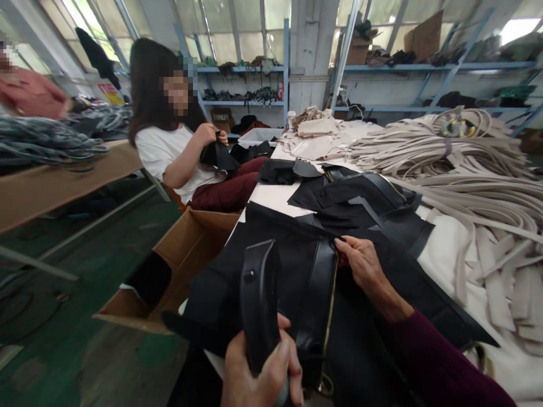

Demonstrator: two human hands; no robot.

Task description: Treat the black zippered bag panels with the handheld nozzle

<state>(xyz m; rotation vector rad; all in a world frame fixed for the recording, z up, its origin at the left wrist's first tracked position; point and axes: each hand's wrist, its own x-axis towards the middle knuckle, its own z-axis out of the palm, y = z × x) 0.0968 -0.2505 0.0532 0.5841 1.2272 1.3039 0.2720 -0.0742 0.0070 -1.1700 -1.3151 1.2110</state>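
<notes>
My left hand (265, 370) is closed round a curved black hand tool (259, 294) with a blunt, squared end and a small stud on its side; its exact kind is not clear. The tool stands up over a black fabric panel (220, 288). On the panel runs a shiny black leather-like strip (314, 288), edged by a zipper with gold teeth (330, 311). My right hand (360, 263), in a dark purple sleeve, pinches the panel's edge at the top end of the zipper. Something dark red shows under its fingers.
More black pieces (348, 198) lie farther up the white table (445, 249). Beige strips (424, 147) are heaped on the right. An open cardboard box (190, 243) stands left of the table. A seated co-worker (169, 152) handles black fabric. Blue shelves (424, 66) line the back.
</notes>
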